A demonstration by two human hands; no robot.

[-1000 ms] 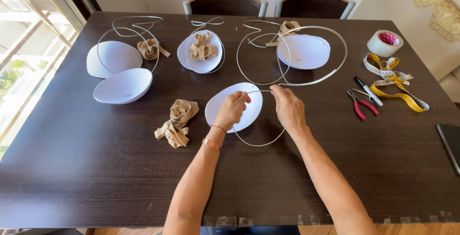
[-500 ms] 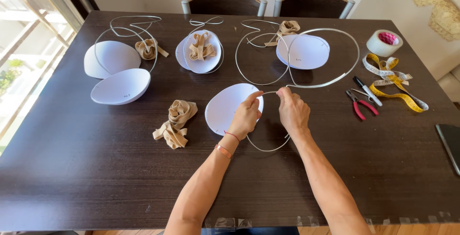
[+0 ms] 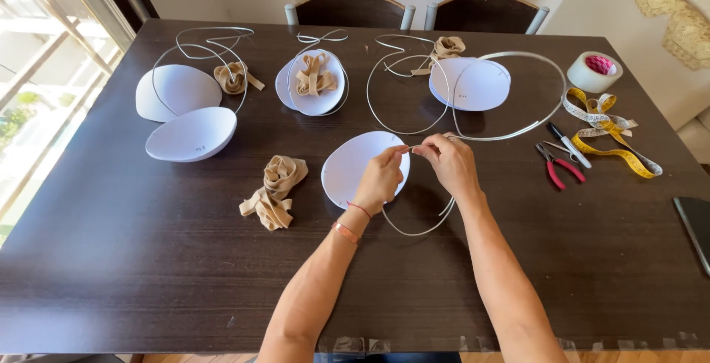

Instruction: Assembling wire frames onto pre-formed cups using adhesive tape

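My left hand (image 3: pixel 381 178) and my right hand (image 3: pixel 447 162) meet over the middle of the dark wooden table (image 3: pixel 133 274). Both pinch a thin white wire (image 3: pixel 510 135) between thumb and fingers, the fingertips almost touching. The wire loops back toward the far right around a white oval shell (image 3: pixel 473 83), and a short arc of it hangs below my right wrist. Under my left hand lies another white oval shell (image 3: pixel 347 167). A bundle of beige ribbon (image 3: pixel 272 189) lies just to the left of it.
More white shells (image 3: pixel 188 133) with wire loops and beige ribbon bundles (image 3: pixel 314 78) lie along the far side. Red-handled pliers (image 3: pixel 553 167), a yellow tape measure (image 3: pixel 610 137) and a tape roll (image 3: pixel 594 72) sit at the right. A dark flat device (image 3: pixel 695 222) lies at the right edge. Two chairs (image 3: pixel 351 9) stand behind.
My hands have drawn closer together on the wire and shifted slightly right and away from me. The big wire loop has swung further right around the far shell.
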